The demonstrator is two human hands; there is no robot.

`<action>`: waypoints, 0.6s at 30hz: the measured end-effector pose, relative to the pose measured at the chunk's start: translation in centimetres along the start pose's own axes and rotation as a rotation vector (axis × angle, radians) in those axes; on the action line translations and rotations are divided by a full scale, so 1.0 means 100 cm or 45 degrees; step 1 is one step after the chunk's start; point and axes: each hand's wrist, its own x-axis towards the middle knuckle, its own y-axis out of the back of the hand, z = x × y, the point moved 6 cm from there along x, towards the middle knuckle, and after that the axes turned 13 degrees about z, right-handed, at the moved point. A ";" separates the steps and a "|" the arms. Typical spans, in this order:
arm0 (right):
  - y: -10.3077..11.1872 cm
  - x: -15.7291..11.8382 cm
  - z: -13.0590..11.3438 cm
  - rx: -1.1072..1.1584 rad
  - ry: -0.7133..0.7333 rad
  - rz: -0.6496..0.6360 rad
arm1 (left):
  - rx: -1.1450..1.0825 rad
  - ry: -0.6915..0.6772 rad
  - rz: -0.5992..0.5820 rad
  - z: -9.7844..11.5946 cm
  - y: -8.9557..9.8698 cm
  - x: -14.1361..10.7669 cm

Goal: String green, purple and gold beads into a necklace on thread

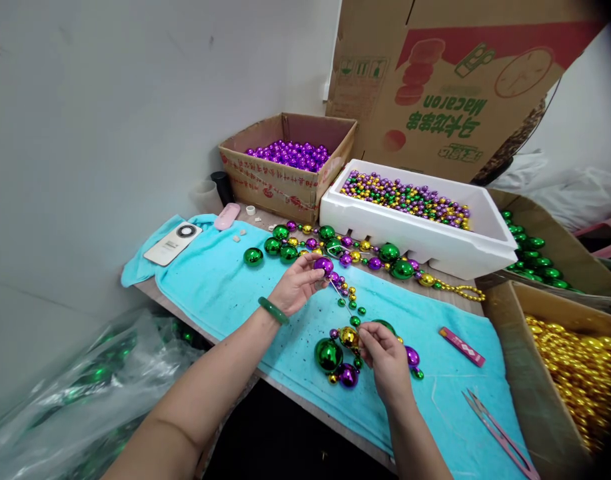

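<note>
My left hand (300, 287), with a green bangle (274, 311) at the wrist, pinches a shiny purple bead (324, 267). From that bead a thin pale string (338, 291) runs down toward my right hand (385, 360); whether part of it is a needle I cannot tell. A small green bead (355, 321) sits on this line. The fingertips of my right hand are closed on the string beside a gold bead (348, 337). Around them lies a strung cluster with a large green bead (328, 355) and a purple bead (348, 375), partly hidden by the right hand.
A blue towel (210, 280) covers the table. Behind stand a white foam box (415, 233) of mixed beads and a carton (270, 180) of purple ones. A finished-looking garland (389, 253) lies before them. Pink thread snips (500, 433) and a carton of gold beads (575, 380) are right.
</note>
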 end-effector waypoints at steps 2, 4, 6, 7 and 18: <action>0.000 0.001 0.001 0.027 -0.007 -0.009 | -0.029 0.037 -0.015 -0.001 -0.001 0.000; 0.000 0.000 0.003 0.058 -0.025 -0.022 | -0.042 0.063 -0.027 -0.002 -0.001 -0.001; 0.000 0.000 0.005 0.078 -0.046 -0.027 | -0.032 0.055 -0.025 -0.002 -0.001 -0.001; 0.000 -0.001 0.005 0.082 -0.055 -0.025 | -0.024 0.045 -0.020 -0.002 -0.001 -0.001; 0.002 -0.001 0.004 0.060 -0.037 -0.001 | 0.093 0.023 -0.027 0.001 -0.002 -0.002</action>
